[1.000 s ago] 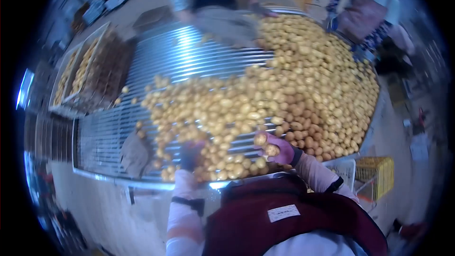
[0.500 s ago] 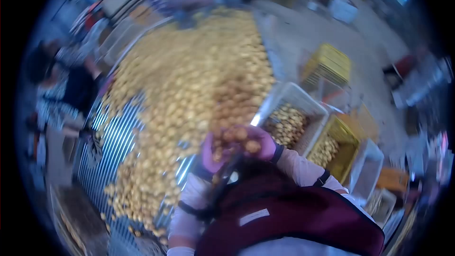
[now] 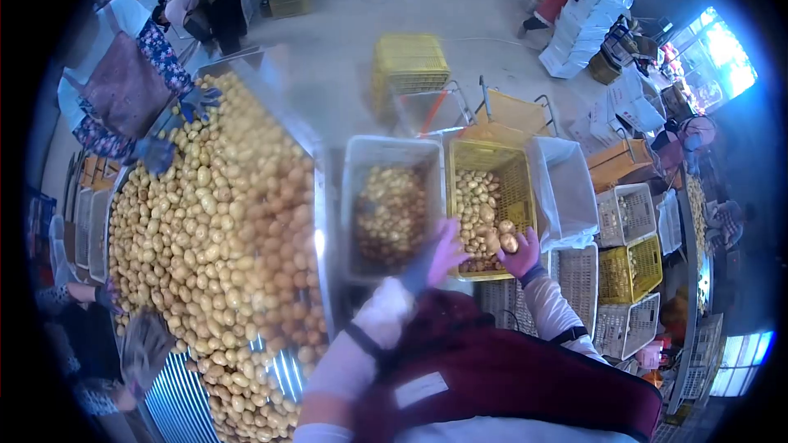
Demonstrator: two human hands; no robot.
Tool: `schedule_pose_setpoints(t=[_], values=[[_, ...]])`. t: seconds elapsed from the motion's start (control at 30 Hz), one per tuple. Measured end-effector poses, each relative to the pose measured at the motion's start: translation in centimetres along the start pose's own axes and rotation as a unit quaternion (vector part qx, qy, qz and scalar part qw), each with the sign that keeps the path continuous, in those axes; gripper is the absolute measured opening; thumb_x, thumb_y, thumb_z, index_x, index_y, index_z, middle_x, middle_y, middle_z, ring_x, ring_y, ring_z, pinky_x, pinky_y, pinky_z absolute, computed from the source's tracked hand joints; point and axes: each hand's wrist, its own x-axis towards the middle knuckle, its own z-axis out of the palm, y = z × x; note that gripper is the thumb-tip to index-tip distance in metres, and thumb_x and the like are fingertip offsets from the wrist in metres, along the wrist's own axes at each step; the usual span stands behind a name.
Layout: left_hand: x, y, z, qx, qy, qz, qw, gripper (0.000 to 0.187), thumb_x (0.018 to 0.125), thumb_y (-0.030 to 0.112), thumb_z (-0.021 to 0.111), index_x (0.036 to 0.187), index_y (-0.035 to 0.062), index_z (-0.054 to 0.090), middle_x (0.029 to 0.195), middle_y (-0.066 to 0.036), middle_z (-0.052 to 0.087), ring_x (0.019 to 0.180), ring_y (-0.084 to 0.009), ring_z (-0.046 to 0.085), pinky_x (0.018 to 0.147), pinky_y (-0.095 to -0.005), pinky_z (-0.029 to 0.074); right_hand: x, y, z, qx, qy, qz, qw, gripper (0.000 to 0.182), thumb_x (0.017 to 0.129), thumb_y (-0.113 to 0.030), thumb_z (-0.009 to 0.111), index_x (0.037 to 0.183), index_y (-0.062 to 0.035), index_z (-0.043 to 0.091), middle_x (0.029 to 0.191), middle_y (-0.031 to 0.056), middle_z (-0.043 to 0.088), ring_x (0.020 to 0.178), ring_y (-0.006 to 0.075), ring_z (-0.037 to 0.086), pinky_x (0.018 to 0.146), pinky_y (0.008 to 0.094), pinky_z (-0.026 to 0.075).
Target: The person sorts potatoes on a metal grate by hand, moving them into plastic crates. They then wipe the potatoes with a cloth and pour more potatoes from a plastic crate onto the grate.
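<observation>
A yellow crate (image 3: 519,166) partly filled with potatoes (image 3: 478,197) stands in front of me. At its near left corner, my left hand (image 3: 447,253) in a pink glove has its fingers stretched out, with no potato in it. My right hand (image 3: 519,256), also gloved in pink, is over the near right corner with its fingers apart. A few loose potatoes (image 3: 507,239) lie right at its fingertips, above the others in the crate.
Left of the yellow crate is a white crate (image 3: 353,197) of smaller potatoes. A metal-edged table (image 3: 320,221) heaped with potatoes fills the left, with co-workers' gloved hands (image 3: 197,102) on it. Stacked yellow crates (image 3: 410,57), a lined crate (image 3: 566,184) and several more crates stand around.
My cupped hands, full of potatoes over the table, have moved right to the yellow crate and come apart, letting potatoes go. The view has turned right.
</observation>
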Motion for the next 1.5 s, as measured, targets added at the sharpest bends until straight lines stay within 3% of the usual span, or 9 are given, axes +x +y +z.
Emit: schedule_pose_setpoints(t=[0.1,0.2,0.3,0.53,0.73,1.1,1.33,1.43,1.5], values=[[2.6,-1.7,-14.0,0.095,-0.009,0.195,0.976,0.057,0.104,0.034,0.053,0.15,0.0049,0.037,0.14,-0.014,0.05,0.124,-0.025,0.054,0.101,-0.0388,0.049,1.1,0.6,-2.2,-0.035,0.095,0.031,0.994,0.056,0.094,-0.043,0.061,0.136,-0.0081,0.05,0.13,0.0144,0.056,0.115,0.0297,0.057,0.092,0.0435,0.049],[-5.2,2.1,-22.2,0.474,0.309,0.44,0.697,0.047,0.1,0.022,0.056,0.142,0.0006,0.049,0.129,-0.012,0.058,0.116,-0.0217,0.056,0.098,-0.0367,0.047,2.6,2.4,0.6,-0.155,0.089,0.022,0.984,0.058,0.094,-0.043,0.061,0.138,-0.0063,0.049,0.133,0.0173,0.054,0.119,0.0312,0.054,0.097,0.0448,0.045],[-19.5,4.8,-25.8,0.416,0.454,0.535,0.578,0.06,0.101,0.036,0.051,0.145,-0.0046,0.041,0.135,-0.016,0.055,0.126,-0.0263,0.05,0.109,-0.0388,0.039,5.1,6.2,7.8,-0.43,0.031,-0.102,0.896,0.06,0.095,-0.042,0.061,0.14,-0.0045,0.048,0.137,0.0201,0.052,0.123,0.0326,0.051,0.103,0.0461,0.041],[-37.2,-9.4,-33.0,0.468,0.839,0.169,0.22,0.072,0.096,0.042,0.062,0.152,0.0053,0.037,0.155,-0.028,0.032,0.143,-0.0441,0.031,0.115,-0.0543,0.029,-7.7,11.2,37.7,-0.547,-0.404,-0.529,0.509,0.077,0.083,-0.043,0.069,0.145,-0.0049,0.045,0.149,0.0273,0.038,0.136,0.0497,0.035,0.113,0.0583,0.027],[-33.4,-13.4,-28.1,0.394,0.86,0.136,0.295,0.088,0.085,0.048,0.07,0.154,0.0074,0.033,0.16,-0.026,0.024,0.147,-0.0458,0.024,0.118,-0.0603,0.017,-13.8,21.1,47.1,-0.533,-0.535,-0.594,0.278,0.08,0.074,-0.053,0.076,0.14,-0.0144,0.052,0.144,0.0233,0.04,0.135,0.0479,0.033,0.113,0.063,0.023],[-23.0,4.1,-27.9,0.417,0.677,0.162,0.584,0.093,0.081,0.079,0.052,0.158,0.0309,0.029,0.166,-0.018,0.016,0.144,-0.0503,0.028,0.109,-0.0782,0.003,-10.8,32.4,63.9,-0.511,-0.439,-0.728,0.128,0.084,0.076,-0.033,0.07,0.154,-0.0294,0.037,0.163,0.0104,0.023,0.15,0.0447,0.015,0.119,0.0634,0.011],[-28.8,1.6,-30.3,0.236,0.549,0.488,0.636,0.067,0.093,0.044,0.066,0.152,0.0226,0.043,0.163,-0.013,0.026,0.142,-0.0309,0.039,0.115,-0.0493,0.034,-10.5,32.0,67.5,-0.347,-0.492,-0.779,0.174,0.081,0.079,-0.066,0.066,0.148,-0.0263,0.047,0.156,0.0101,0.036,0.144,0.0406,0.03,0.112,0.0631,0.026],[-40.3,-7.9,-28.9,-0.191,0.683,0.493,0.504,0.066,0.094,0.012,0.066,0.152,0.0067,0.037,0.149,-0.011,0.045,0.135,-0.0228,0.046,0.108,-0.0361,0.043,-9.3,32.6,67.6,-0.362,-0.456,-0.799,0.153,0.083,0.081,-0.076,0.056,0.148,-0.0285,0.046,0.155,0.0071,0.039,0.141,0.0375,0.036,0.108,0.0594,0.03],[-45.8,-19.4,-30.7,-0.016,0.926,0.294,0.238,0.068,0.094,0.02,0.067,0.152,0.0051,0.036,0.15,-0.017,0.043,0.137,-0.0275,0.043,0.114,-0.0394,0.036,-8.9,32.8,67.6,-0.361,-0.452,-0.801,0.154,0.086,0.082,-0.081,0.048,0.149,-0.0276,0.046,0.154,0.0071,0.04,0.141,0.0374,0.036,0.108,0.0593,0.031]])
